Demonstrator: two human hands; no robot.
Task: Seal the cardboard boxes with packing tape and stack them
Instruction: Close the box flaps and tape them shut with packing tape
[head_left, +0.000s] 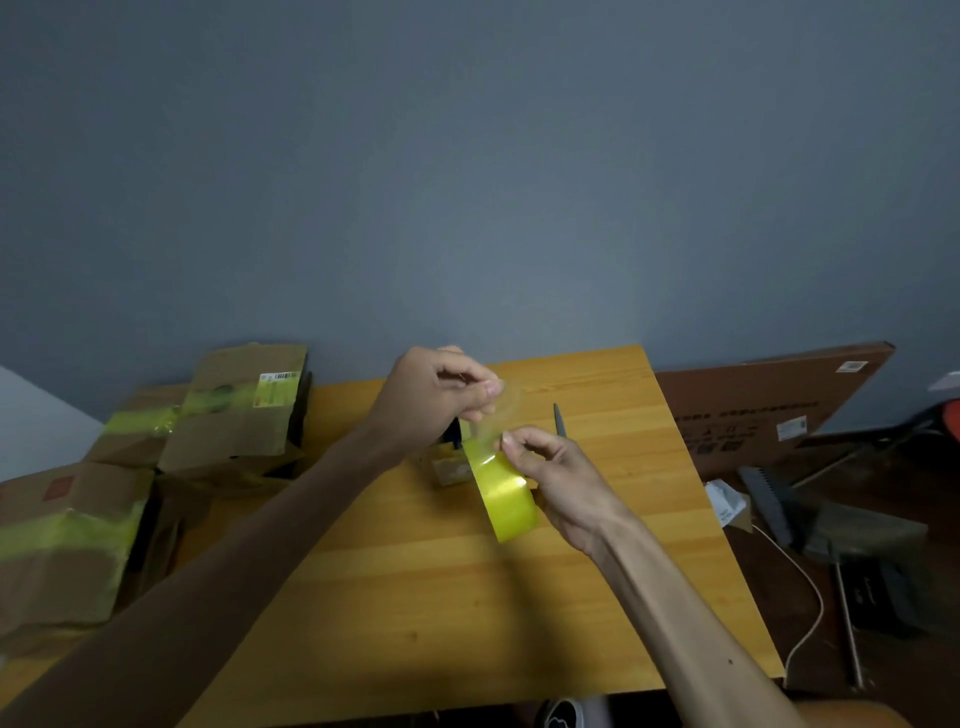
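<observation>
Taped boxes (228, 415) block the table (415, 597) on the left; its near middle lies open; dark blade (559, 421) beyond.

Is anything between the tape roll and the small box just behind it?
Nothing visible does. The tape roll, held in the right hand, is right beside the small box; the left hand pinches the peeled tape end above them.

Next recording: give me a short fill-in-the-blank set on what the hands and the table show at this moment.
1. The right hand grips a tape roll coloured ____.
2. The left hand pinches the loose strip peeled off that ____.
3. The taped boxes are piled at the table's ____ edge.

Missing words: yellow; roll; left.
</observation>
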